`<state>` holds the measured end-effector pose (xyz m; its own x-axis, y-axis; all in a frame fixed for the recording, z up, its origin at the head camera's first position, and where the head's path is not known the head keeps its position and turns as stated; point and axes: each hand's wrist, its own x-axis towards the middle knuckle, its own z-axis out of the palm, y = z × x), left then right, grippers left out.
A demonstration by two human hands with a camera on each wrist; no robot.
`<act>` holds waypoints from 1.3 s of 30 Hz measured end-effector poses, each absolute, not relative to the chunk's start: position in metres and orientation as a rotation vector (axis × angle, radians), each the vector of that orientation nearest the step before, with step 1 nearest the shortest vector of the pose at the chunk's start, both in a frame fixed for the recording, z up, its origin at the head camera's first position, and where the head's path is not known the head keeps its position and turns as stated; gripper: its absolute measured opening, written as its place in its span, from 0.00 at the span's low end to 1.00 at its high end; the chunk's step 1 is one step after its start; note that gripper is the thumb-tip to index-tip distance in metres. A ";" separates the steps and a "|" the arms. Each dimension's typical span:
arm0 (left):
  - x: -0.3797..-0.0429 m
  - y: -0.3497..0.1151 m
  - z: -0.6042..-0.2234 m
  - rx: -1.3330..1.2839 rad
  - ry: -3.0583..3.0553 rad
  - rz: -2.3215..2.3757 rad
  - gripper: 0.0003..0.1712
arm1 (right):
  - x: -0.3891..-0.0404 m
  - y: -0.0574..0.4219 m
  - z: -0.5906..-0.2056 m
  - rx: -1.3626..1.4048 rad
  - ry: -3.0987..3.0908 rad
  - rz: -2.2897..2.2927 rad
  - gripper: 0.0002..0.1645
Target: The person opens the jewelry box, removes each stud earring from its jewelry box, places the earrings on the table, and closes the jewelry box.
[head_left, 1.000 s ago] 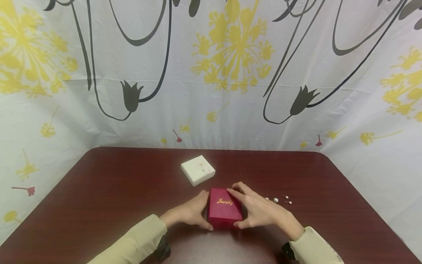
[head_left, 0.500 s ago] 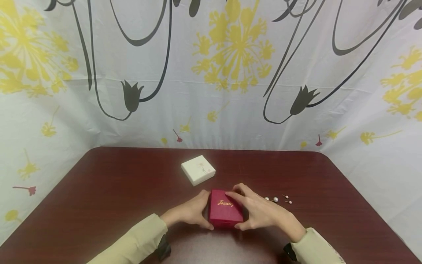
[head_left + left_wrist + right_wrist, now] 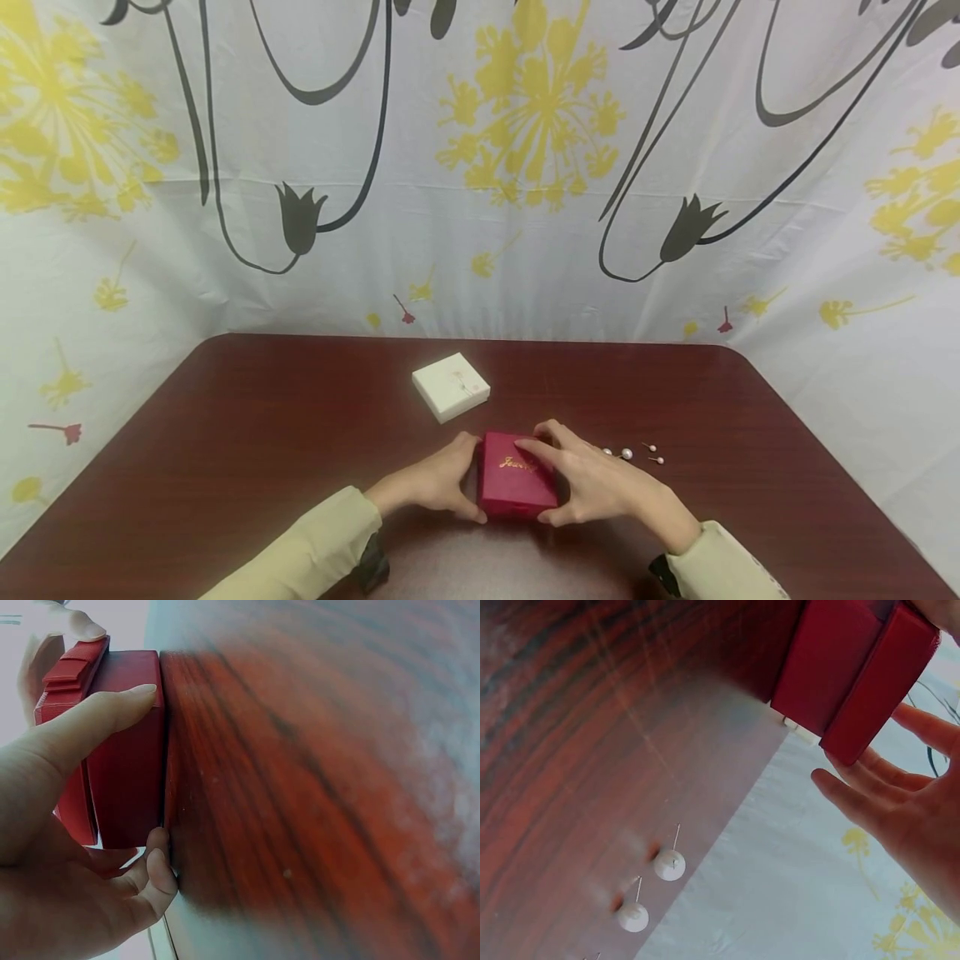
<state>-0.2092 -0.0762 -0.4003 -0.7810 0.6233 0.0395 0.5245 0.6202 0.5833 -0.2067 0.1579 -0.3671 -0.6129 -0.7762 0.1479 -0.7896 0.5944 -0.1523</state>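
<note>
A red jewelry box [image 3: 517, 487] with gold lettering on its lid sits on the table in front of me. My left hand [image 3: 438, 477] holds its left side, thumb [image 3: 112, 712] along the front face and fingers behind. On the other side, my right hand [image 3: 592, 475] grips the lid's right part, thumb at the front corner and fingers at the back and top. A thin gap shows between lid and base in the left wrist view. Pearl stud earrings [image 3: 627, 454] lie just right of my right hand; two large pearls [image 3: 670, 865] show in the right wrist view.
A flat white box [image 3: 451, 387] with a small printed flower lies behind the red box. Two smaller pearl studs [image 3: 657, 460] lie farther right on the dark wooden table [image 3: 300, 400]. A patterned white curtain [image 3: 540, 275] hangs beyond the table's back edge.
The red box has shifted slightly right and a little toward me, with my right hand moving along with it. My left hand has stayed nearly still.
</note>
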 end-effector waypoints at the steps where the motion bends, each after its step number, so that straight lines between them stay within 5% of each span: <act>1: -0.209 -0.076 -0.400 0.957 2.675 0.882 0.48 | -0.207 0.158 -0.367 1.350 -2.745 0.305 0.48; 24: -0.208 -0.076 -0.401 0.982 2.681 0.873 0.49 | -0.208 0.144 -0.370 1.374 -2.727 0.121 0.51; 32: -0.206 -0.074 -0.398 0.893 2.686 0.889 0.67 | -0.209 0.140 -0.369 1.396 -2.737 0.144 0.48; 39: -0.210 -0.074 -0.401 1.017 2.663 0.966 0.56 | -0.211 0.140 -0.371 1.404 -2.729 0.134 0.48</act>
<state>-0.2099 -0.0736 -0.4010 -0.7640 0.6374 0.1003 0.5535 0.5674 0.6097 -0.2111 0.1395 -0.3707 -0.5805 -0.8079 0.1016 -0.8140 0.5791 -0.0455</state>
